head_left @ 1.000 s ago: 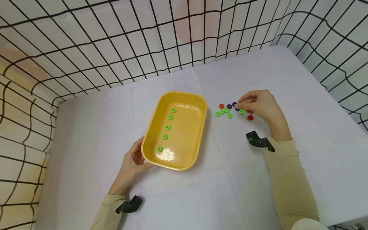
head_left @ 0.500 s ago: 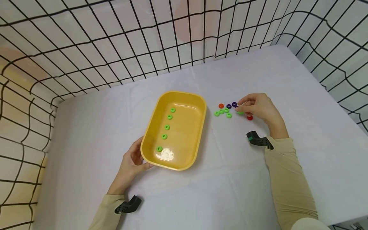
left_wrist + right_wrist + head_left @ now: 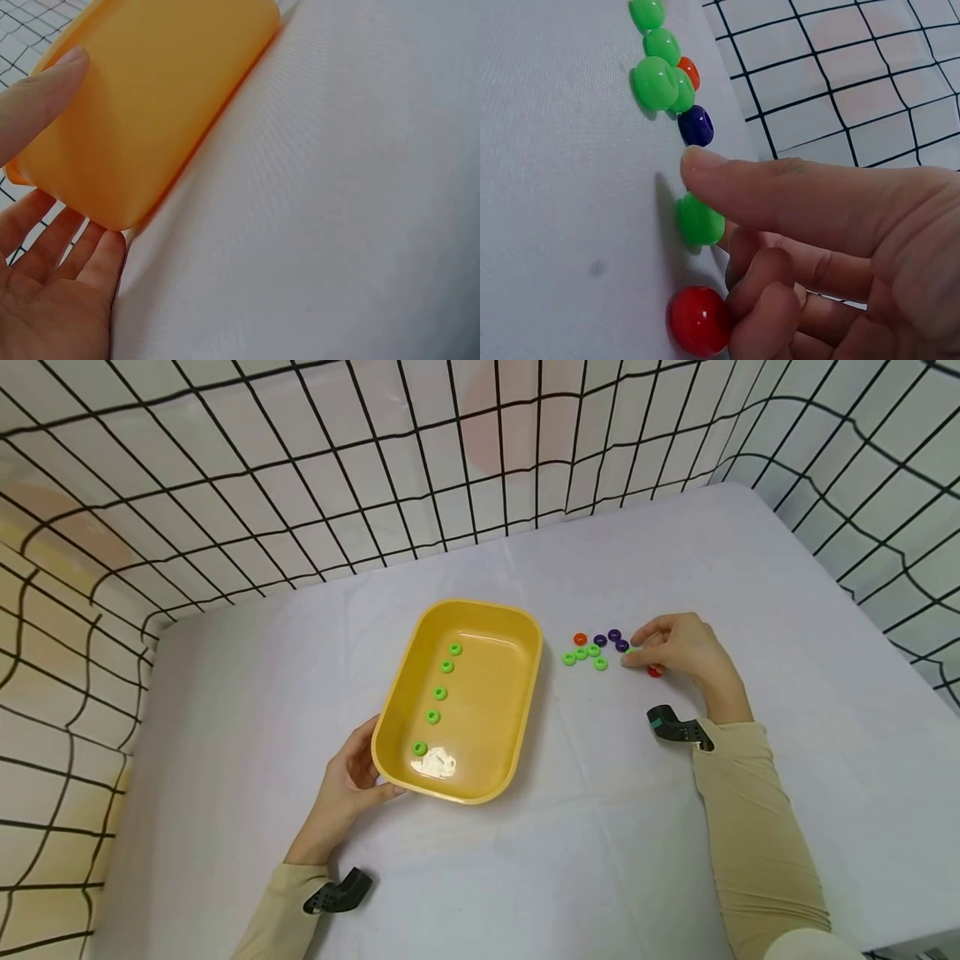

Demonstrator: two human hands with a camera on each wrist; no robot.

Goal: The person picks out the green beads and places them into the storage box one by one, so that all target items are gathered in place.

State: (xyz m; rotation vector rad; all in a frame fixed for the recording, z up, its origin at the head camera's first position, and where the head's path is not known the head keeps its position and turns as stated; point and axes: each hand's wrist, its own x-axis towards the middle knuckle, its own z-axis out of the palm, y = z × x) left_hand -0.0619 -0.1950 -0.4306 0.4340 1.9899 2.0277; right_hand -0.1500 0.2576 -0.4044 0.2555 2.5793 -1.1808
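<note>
Over the last second the right hand (image 3: 678,652) has dropped lower onto the cloth and settled over the green ring (image 3: 700,220) at the near end of the loose cluster. A second ago its fingers were raised above the beads; now thumb and forefinger are curled down around that ring, the thumb tip (image 3: 694,159) lying just over it. It looks pinched between thumb and fingers, though it still sits on the table, so I'd judge the pick is closing and the lift not yet made. A red ring (image 3: 697,320) lies right against the curled lower fingers, and a purple ring (image 3: 696,125) sits just beyond the thumb tip, with more green rings (image 3: 583,653) and an orange one (image 3: 579,639) further out from the fingertips, toward the tray.

The left hand (image 3: 348,785) has not moved: fingers relaxed and cupped against the near corner of the yellow tray (image 3: 525,710), thumb on its wall, steadying it. Five green rings (image 3: 440,693) lie in a line inside, well away from the right hand.

Everything rests on a pale lilac cloth-covered table (image 3: 675,827), hemmed in on the far and side edges by black wire grid panels (image 3: 300,468) backed with white sheet
</note>
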